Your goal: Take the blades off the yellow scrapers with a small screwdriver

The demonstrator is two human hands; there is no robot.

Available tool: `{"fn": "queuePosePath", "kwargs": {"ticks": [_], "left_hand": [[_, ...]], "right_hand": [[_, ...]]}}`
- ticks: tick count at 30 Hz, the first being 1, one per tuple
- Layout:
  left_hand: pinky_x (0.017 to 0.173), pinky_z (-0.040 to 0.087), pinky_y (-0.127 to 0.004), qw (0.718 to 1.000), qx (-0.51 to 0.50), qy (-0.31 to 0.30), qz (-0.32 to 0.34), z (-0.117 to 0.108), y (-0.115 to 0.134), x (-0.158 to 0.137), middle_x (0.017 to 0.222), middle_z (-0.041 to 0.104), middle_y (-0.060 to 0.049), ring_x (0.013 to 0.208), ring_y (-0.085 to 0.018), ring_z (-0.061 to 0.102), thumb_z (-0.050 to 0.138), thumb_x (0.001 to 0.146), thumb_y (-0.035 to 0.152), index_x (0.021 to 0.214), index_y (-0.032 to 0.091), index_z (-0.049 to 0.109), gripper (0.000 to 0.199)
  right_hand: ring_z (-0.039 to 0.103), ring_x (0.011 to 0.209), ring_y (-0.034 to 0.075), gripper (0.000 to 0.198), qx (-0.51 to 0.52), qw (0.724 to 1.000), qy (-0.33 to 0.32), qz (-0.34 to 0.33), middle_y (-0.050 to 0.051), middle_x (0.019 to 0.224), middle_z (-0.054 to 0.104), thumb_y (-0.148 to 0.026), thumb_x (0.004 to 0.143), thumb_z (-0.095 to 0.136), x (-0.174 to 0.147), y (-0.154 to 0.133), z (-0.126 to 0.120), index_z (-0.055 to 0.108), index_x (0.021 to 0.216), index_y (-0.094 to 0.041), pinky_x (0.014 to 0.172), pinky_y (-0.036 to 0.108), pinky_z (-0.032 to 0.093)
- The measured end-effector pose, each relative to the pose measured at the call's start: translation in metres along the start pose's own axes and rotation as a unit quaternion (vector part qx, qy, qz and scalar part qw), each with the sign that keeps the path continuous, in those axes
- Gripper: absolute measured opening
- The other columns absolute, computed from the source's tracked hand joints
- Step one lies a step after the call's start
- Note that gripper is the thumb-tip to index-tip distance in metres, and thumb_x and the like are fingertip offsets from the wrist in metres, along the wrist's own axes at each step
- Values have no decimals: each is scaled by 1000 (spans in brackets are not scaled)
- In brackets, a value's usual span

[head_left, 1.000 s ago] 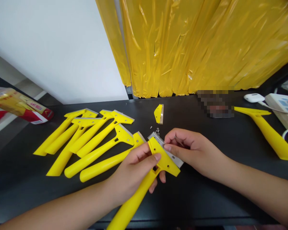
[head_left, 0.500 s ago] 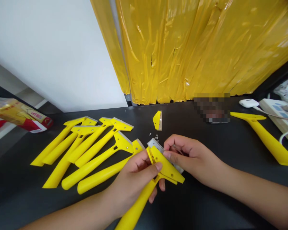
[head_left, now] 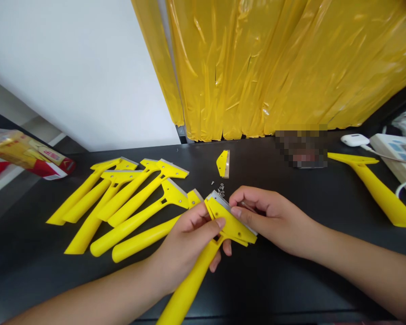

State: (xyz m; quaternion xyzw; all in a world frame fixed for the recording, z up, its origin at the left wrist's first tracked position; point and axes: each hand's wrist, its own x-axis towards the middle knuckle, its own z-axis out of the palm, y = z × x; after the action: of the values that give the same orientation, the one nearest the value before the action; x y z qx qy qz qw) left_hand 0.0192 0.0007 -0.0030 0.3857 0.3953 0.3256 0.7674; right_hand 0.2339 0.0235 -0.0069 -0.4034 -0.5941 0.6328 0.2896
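My left hand (head_left: 186, 237) is closed around the neck of a yellow scraper (head_left: 189, 282), its thumb pressing on the loose-looking cover plate (head_left: 235, 223) of the head. A grey metal blade (head_left: 220, 200) sits between the plate and the head, jutting out along the far edge. My right hand (head_left: 265, 212) pinches that blade edge between thumb and fingers. Something thin and metallic shows inside its curled fingers; I cannot make out what. Beyond the hands lie small screws and nuts (head_left: 221, 189) and a separate yellow cover plate with a blade (head_left: 223, 164).
Several scrapers with blades (head_left: 131, 212) lie side by side at left. A bladeless-looking scraper (head_left: 375, 194) lies at right, near a power strip (head_left: 397, 158) and a white charger (head_left: 355, 140). A red and yellow package (head_left: 30, 151) lies at far left. Yellow plastic sheeting (head_left: 257, 67) hangs behind.
The blade has slid in between the cover plate and the head, and the gap there is narrower. Both hands keep their hold. The view has shifted slightly.
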Motion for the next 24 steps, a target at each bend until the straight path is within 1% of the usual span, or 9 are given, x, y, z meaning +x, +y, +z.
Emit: {"fn": "queuePosePath", "kwargs": {"ticks": [4,9,14,17,20,24], "left_hand": [[44,44,-16,1000,-10,2,8,-2,0,0,70,72,-2,45,-8,57,64,104,30,106,17,65,13],[43,45,-16,1000,-18,8,11,-2,-2,0,70,72,-2,44,-8,57,64,104,31,105,17,67,14],[43,45,-16,1000,-9,19,-1,-5,-6,-1,68,71,-2,45,-9,57,62,105,36,101,17,67,20],[43,43,-17,1000,-3,31,-5,-6,-9,-2,67,71,-2,42,-9,56,60,105,39,96,17,65,24],[42,41,-17,999,1,39,-12,-6,-9,-2,66,71,-2,41,-9,56,59,105,40,94,18,63,25],[43,41,-18,998,17,60,-8,-5,-7,0,66,71,-2,40,-9,57,59,104,40,88,19,60,26]], "right_hand": [[51,73,12,28,-12,1000,3,-6,-2,83,63,-48,106,63,0,-2,-1,67,100,-20,65,25,41],[48,70,12,31,-13,1000,3,3,-2,79,61,-49,104,65,3,1,-2,66,95,-20,64,26,40],[45,70,12,41,0,1000,-5,20,-3,77,58,-59,98,71,5,4,-3,65,93,-19,65,27,38],[46,71,13,45,2,1000,-4,23,-3,76,55,-63,94,74,6,4,-4,64,90,-19,66,27,39],[46,72,13,46,-5,1000,-1,24,-3,76,55,-63,93,75,6,4,-4,64,89,-19,67,27,39],[43,71,12,40,-23,999,0,25,-4,75,52,-57,98,71,5,3,-3,63,87,-19,65,27,35]]}}
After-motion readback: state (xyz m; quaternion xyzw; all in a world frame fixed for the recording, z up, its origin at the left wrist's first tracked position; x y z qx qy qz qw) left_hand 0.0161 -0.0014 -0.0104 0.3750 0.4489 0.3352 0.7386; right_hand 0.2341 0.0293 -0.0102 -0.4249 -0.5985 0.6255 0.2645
